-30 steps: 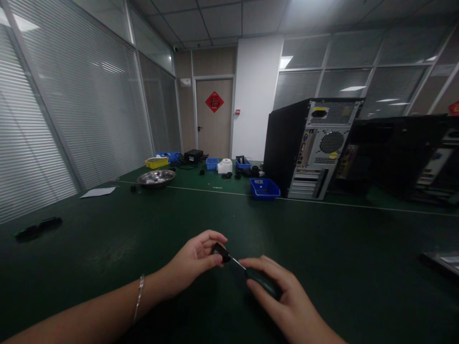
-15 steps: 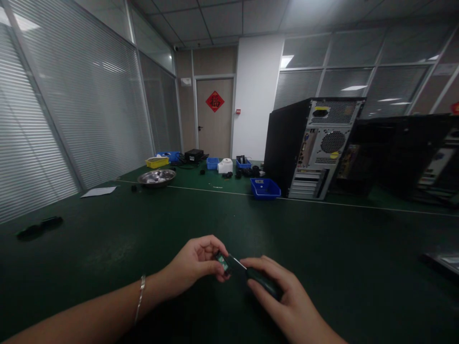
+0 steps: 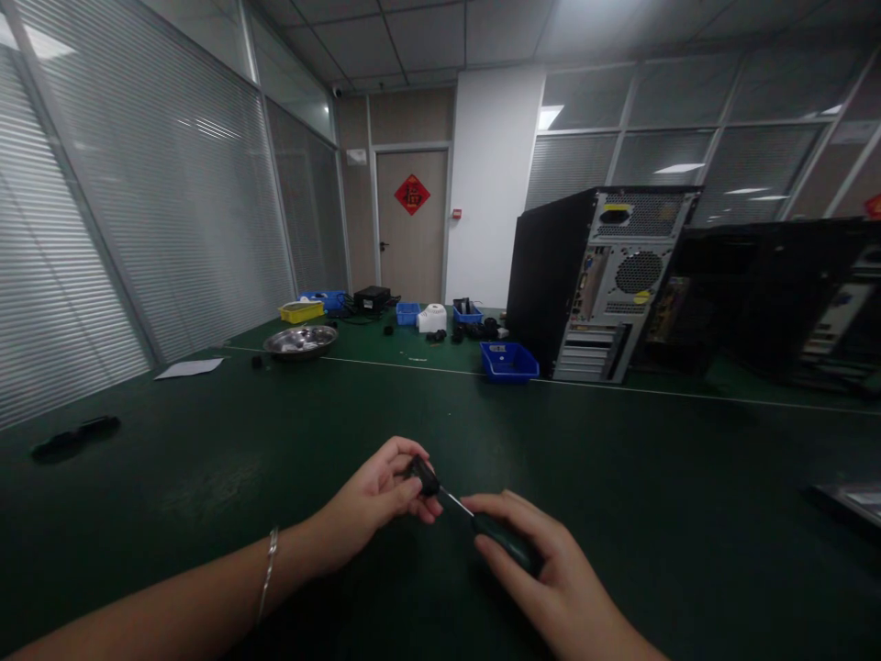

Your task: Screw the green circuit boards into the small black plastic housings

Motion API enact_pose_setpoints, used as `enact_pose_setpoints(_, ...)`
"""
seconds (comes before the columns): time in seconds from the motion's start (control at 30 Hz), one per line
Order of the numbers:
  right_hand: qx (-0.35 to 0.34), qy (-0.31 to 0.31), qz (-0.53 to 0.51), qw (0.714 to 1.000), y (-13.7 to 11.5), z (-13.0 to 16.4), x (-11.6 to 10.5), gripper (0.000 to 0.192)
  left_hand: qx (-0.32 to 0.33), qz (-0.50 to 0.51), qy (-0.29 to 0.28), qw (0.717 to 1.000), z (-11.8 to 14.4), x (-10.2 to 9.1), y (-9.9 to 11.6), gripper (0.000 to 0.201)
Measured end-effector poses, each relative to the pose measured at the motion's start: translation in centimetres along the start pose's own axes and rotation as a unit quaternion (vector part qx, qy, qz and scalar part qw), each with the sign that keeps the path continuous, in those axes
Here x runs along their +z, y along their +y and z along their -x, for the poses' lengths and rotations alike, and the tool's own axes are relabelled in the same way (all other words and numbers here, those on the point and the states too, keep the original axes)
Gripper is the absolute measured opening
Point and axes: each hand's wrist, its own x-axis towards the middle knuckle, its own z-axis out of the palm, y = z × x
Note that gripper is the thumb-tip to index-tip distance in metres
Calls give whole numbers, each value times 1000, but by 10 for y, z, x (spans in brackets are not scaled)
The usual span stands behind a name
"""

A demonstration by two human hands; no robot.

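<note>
Pinching a small black part (image 3: 421,476), left hand (image 3: 375,505); right hand (image 3: 551,578) gripping screwdriver (image 3: 492,532), tip at the part, fastening seemingly unfinished, above worktop (image 3: 206,459).

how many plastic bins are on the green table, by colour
blue bins: 4 – nearest, left of the white object, right of it, far left behind the yellow one
yellow bins: 1
total: 5
The far ones are small in the picture, so the blue count is a best reading.
</note>
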Motion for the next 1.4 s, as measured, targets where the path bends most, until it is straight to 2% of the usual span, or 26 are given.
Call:
enact_pose_setpoints(0.17, 15, 1, 9, 1000, 2, 0, 1, 28, 14, -51, 24, 998, -1, -3, 2, 29)
enact_pose_setpoints(0.37, 7, 8, 30, 999, 1, -3, 0, 29, -2, 3, 45, 999, -1, -4, 3, 32)
enact_pose_setpoints(0.63, 2, 8, 17, 1000, -2, -3, -1, 28, 9, 26, 40, 999, -1, -3, 0, 29)
enact_pose_setpoints(0.9, 5, 5, 11, 1000, -5, -1, -1, 27, 1, -100, 34, 994, -3, -7, 5, 31)
enact_pose_setpoints(1.03, 10, 4, 4, 1000, -5, -4, -2, 28, -18, -123, 26, 992, -3, -7, 7, 28)
enact_pose_setpoints(1.2, 8, -11, -6, 1000, -6, -5, -2, 27, -10, -105, 24, 994, -3, -10, 3, 26)
enact_pose_setpoints(1.4, 15, 6, 0, 1000, -5, 0, -2, 28, 0, -121, 23, 992, -3, -10, 7, 23)
